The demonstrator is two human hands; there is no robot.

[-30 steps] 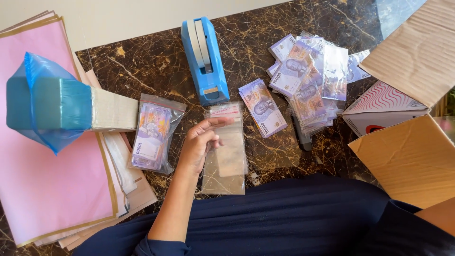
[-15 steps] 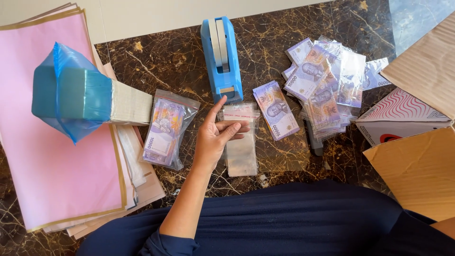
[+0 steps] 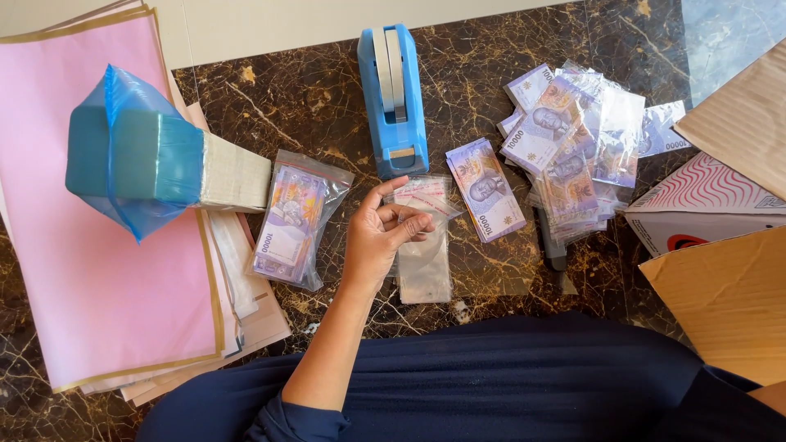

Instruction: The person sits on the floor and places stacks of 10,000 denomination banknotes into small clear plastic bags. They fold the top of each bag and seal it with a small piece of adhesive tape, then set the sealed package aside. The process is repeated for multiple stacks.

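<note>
Empty clear bag point(image 3: 424, 245) pinched at its top by your left hand point(image 3: 378, 237).
Keep fingertips on one layer, clear of the banknote point(image 3: 485, 190).

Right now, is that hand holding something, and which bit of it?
The left hand pinches an empty clear zip bag by its top sealed edge, between fingertips and thumb. No other hand shows.
</note>
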